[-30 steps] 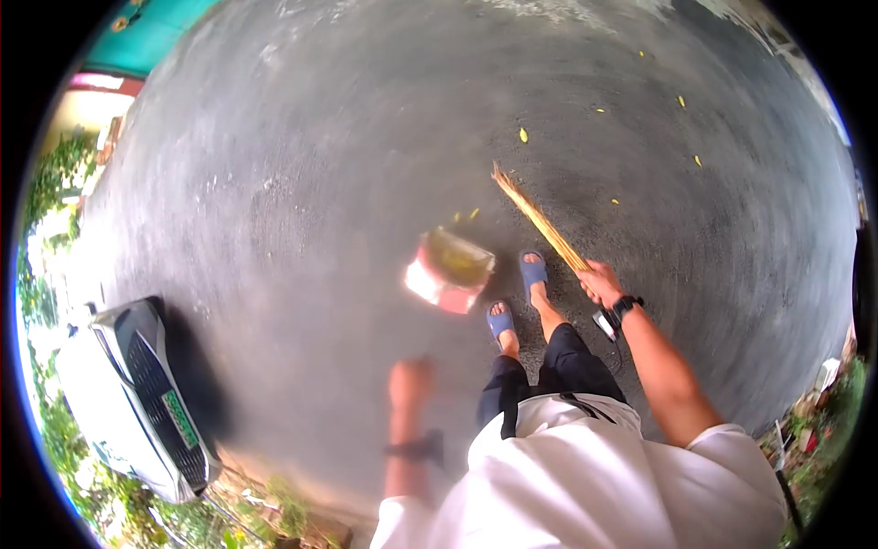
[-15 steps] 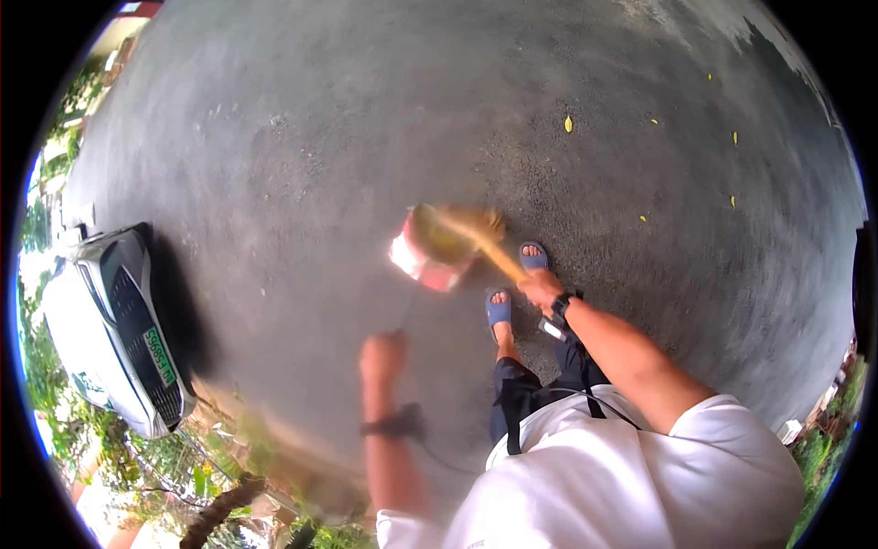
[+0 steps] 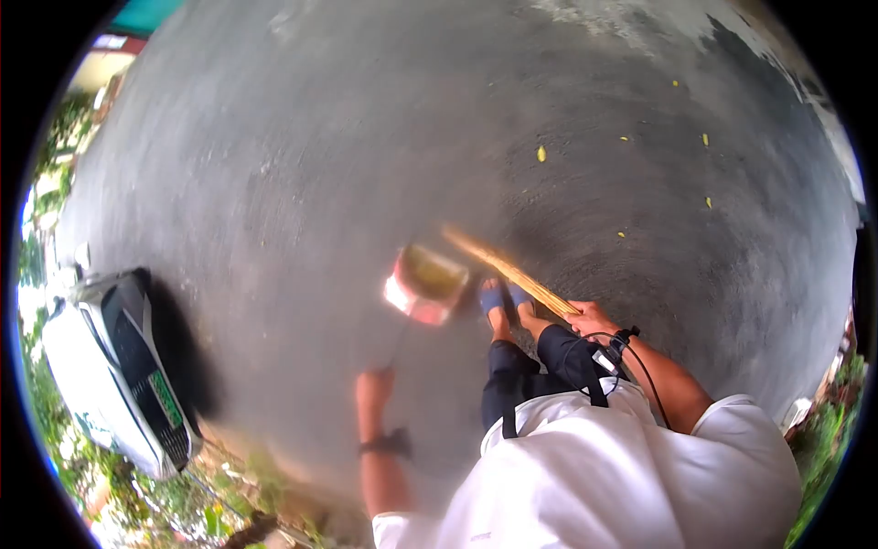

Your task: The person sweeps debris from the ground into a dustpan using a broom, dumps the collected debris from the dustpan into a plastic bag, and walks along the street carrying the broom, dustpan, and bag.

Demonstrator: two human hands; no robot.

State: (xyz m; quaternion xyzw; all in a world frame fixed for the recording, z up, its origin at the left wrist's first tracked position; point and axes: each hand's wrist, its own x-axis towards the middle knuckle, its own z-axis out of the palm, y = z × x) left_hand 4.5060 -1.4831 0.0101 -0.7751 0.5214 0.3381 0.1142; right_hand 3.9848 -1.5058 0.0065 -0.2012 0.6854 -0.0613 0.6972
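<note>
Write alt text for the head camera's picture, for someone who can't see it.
Seen from above, a person's right hand holds a bundle of thin sticks beside a blurred red-and-white scoop; the blurred left hand seems to grip the scoop's thin handle. Small yellow leaves dot the grey pavement, and a white car stands at far left.

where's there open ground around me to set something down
The widest bare patch of ground looks to be between the car and the dustpan. Another lies beyond the broom tip, left of the scattered yellow leaves. It is crowded by the feet, with dustpan, broom and right hand close by.
</note>
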